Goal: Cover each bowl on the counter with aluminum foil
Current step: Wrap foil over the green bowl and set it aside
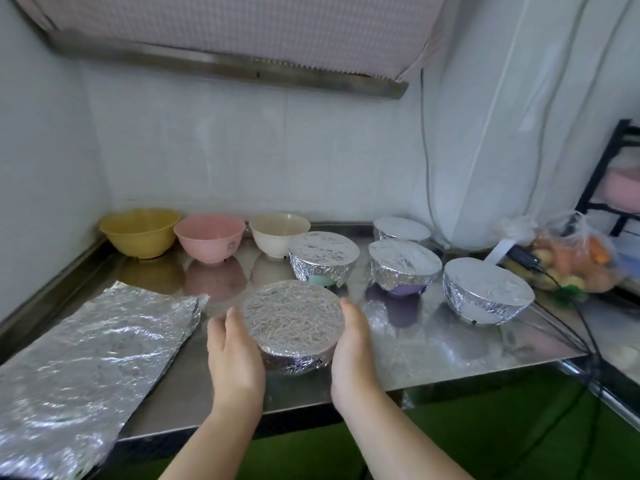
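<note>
Steel counter (433,344) against white wall: foil sheets (86,358) left, three bare bowls behind, four wrapped bowls right. Left hand (235,355) and right hand (353,344) cupping foil-covered bowl (292,323) at front edge, fingers curved round sides. Best pressing foil snug under rim all round.

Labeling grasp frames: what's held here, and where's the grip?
The foil-covered bowl at the counter's near edge. Left hand and right hand cup its opposite sides, palms against the foil-wrapped wall below the rim. Whether it's lifted cannot be told.
</note>
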`<action>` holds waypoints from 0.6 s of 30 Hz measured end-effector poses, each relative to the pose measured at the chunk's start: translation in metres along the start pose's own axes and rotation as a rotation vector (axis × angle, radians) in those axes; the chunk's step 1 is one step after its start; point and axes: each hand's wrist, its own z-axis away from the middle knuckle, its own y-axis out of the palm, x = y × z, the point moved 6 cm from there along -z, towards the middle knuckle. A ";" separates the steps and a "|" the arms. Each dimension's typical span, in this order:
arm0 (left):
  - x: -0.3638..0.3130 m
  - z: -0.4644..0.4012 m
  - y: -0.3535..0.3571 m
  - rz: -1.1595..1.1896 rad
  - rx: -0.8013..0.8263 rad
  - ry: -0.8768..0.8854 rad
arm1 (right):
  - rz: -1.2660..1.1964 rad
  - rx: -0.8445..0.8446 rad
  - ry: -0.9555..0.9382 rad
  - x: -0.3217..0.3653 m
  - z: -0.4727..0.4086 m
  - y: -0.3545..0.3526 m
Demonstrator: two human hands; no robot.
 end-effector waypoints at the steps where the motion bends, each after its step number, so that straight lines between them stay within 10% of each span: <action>1: -0.003 0.004 -0.005 -0.005 -0.040 0.010 | 0.044 -0.010 -0.024 0.002 0.002 -0.003; 18: -0.105 0.025 0.028 -0.034 0.223 0.168 | 0.044 -0.030 -0.183 0.095 0.010 0.002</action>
